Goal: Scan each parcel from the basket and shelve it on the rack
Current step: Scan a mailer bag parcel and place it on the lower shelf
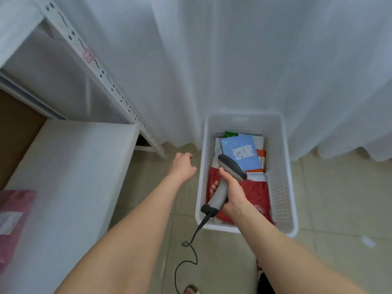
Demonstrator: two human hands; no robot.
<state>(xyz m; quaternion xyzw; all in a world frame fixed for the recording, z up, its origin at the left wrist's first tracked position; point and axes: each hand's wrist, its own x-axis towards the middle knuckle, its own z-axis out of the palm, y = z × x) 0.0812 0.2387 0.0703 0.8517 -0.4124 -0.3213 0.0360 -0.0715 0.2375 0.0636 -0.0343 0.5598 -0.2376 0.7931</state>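
A white plastic basket (280, 194) stands on the tiled floor and holds several parcels. A blue parcel (240, 152) with a white label lies on top at the far end, and a red parcel (257, 194) fills the near end. My right hand (231, 194) grips a grey barcode scanner (231, 168) over the basket, its head pointing toward the blue parcel. My left hand (183, 166) hovers just left of the basket, empty, fingers loosely curled. The white rack (70, 164) stands at the left with a pink parcel (12, 219) on its shelf.
A slotted white rack upright (101, 75) slants down toward the basket's left side. White curtains (233, 60) hang behind the basket. The scanner's black cable (186, 262) trails over the floor between my arms. Brown cardboard (14, 132) shows at the far left.
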